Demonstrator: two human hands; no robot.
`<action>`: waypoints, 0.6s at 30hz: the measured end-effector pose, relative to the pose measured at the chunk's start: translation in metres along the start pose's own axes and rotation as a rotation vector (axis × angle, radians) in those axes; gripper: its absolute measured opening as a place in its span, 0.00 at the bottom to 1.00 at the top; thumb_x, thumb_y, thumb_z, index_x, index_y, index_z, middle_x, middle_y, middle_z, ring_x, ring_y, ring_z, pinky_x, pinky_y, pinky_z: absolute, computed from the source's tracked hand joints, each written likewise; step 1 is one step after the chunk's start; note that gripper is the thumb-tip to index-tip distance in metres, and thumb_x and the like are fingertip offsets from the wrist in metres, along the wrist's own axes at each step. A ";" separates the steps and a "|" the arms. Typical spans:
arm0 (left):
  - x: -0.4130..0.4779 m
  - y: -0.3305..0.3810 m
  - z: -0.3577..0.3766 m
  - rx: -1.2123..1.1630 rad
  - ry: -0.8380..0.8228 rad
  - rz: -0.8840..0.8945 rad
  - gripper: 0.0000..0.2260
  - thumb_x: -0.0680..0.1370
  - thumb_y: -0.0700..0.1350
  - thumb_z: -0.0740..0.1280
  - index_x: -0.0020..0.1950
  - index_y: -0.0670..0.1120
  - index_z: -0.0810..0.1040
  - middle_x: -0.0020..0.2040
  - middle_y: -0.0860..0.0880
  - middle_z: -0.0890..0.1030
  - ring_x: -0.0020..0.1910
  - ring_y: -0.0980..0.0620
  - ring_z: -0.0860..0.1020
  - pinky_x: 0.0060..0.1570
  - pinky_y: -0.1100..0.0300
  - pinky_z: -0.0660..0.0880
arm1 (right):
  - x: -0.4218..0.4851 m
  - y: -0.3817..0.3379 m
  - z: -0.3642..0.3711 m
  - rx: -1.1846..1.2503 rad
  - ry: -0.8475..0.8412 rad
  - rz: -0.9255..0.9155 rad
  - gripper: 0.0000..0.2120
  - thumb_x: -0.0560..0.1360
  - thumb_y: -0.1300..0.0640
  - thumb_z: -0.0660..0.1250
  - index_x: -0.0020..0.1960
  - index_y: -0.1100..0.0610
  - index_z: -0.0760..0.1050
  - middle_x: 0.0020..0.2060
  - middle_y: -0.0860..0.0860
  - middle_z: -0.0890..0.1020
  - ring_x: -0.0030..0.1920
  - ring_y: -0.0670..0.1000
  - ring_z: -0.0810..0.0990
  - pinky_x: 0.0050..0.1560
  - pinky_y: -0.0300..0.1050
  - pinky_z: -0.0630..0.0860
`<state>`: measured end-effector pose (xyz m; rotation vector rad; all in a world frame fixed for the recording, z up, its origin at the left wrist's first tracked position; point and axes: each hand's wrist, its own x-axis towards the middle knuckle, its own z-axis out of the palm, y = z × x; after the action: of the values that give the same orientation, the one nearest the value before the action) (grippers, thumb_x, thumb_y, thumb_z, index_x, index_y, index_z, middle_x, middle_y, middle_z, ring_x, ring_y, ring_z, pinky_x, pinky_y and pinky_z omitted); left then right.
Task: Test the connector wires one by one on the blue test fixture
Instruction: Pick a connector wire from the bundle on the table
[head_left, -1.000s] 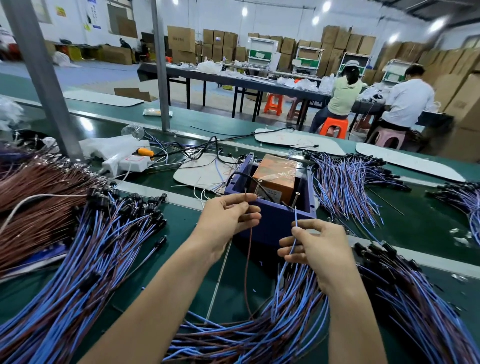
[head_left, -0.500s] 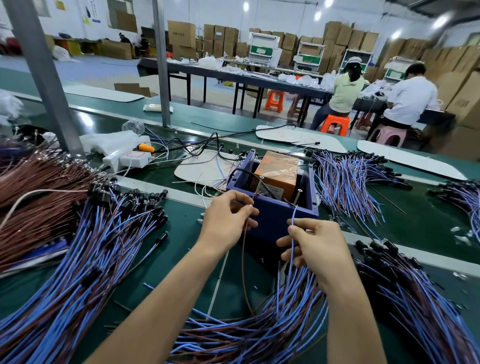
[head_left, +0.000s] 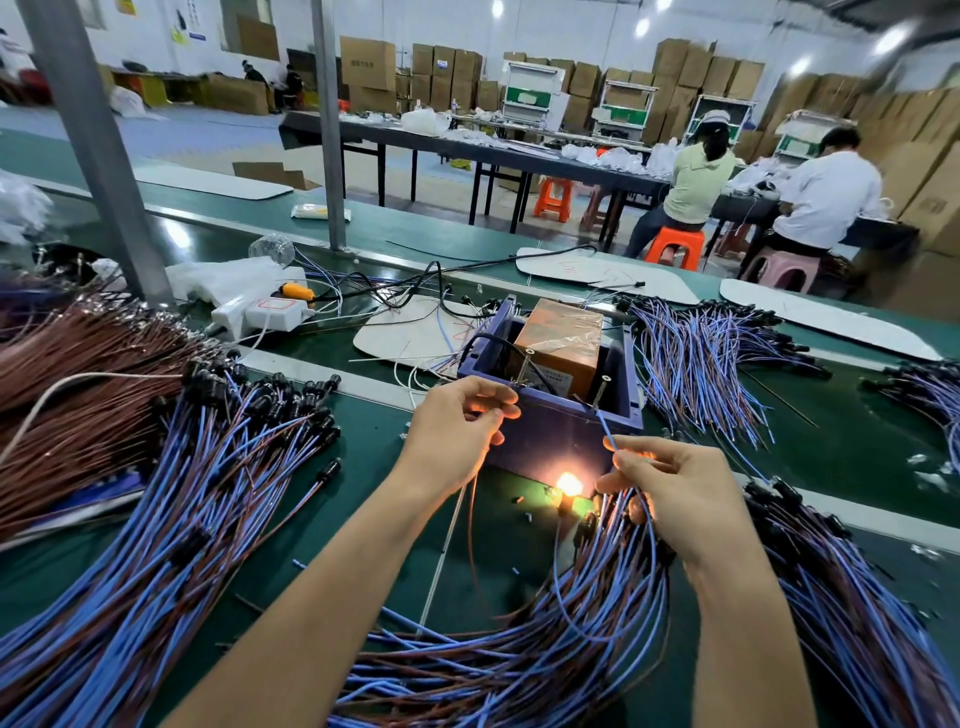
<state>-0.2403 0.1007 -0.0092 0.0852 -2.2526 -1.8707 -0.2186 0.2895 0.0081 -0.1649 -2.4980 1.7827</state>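
Glowing now, bulb below blue fixture; left hand pinching brown wire, right hand blue wire.

Dead centre on the surface sits the test fixture, a box inside it; wire heaps lie left, a wire fan right, power strip behind-left, lamp just in front.

Test fixture: dark blue box. Block inside: orange-brown under clear glossy film. Counter: dark green. Lamp at fixture's near wall: glowing yellow-orange. Wire heap: blue mixed with brown, black connectors. Heap at counter's left edge: all brown. Left hand pinches brown lead; right hand, blue lead. Power strip: white, red outline.
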 end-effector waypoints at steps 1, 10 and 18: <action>0.000 0.000 0.000 0.010 -0.001 0.001 0.13 0.78 0.35 0.63 0.43 0.53 0.78 0.43 0.52 0.84 0.30 0.59 0.76 0.32 0.70 0.71 | 0.000 0.000 0.000 0.000 0.001 0.000 0.06 0.77 0.62 0.66 0.48 0.53 0.81 0.28 0.51 0.84 0.24 0.43 0.74 0.26 0.35 0.70; -0.001 0.001 -0.001 0.031 -0.003 0.035 0.12 0.78 0.35 0.63 0.44 0.52 0.78 0.44 0.52 0.84 0.26 0.64 0.73 0.28 0.74 0.68 | -0.001 0.000 0.002 0.018 0.003 -0.030 0.07 0.76 0.64 0.67 0.47 0.55 0.81 0.25 0.51 0.82 0.22 0.40 0.74 0.31 0.40 0.69; -0.001 0.000 -0.002 0.065 -0.018 0.029 0.12 0.78 0.36 0.64 0.44 0.54 0.78 0.43 0.56 0.84 0.26 0.62 0.73 0.30 0.72 0.68 | -0.003 -0.003 0.002 0.007 0.000 -0.030 0.08 0.77 0.63 0.67 0.44 0.51 0.80 0.27 0.51 0.83 0.23 0.39 0.75 0.35 0.43 0.69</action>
<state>-0.2394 0.0990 -0.0094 0.0457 -2.3136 -1.7913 -0.2156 0.2866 0.0105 -0.1265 -2.4800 1.7803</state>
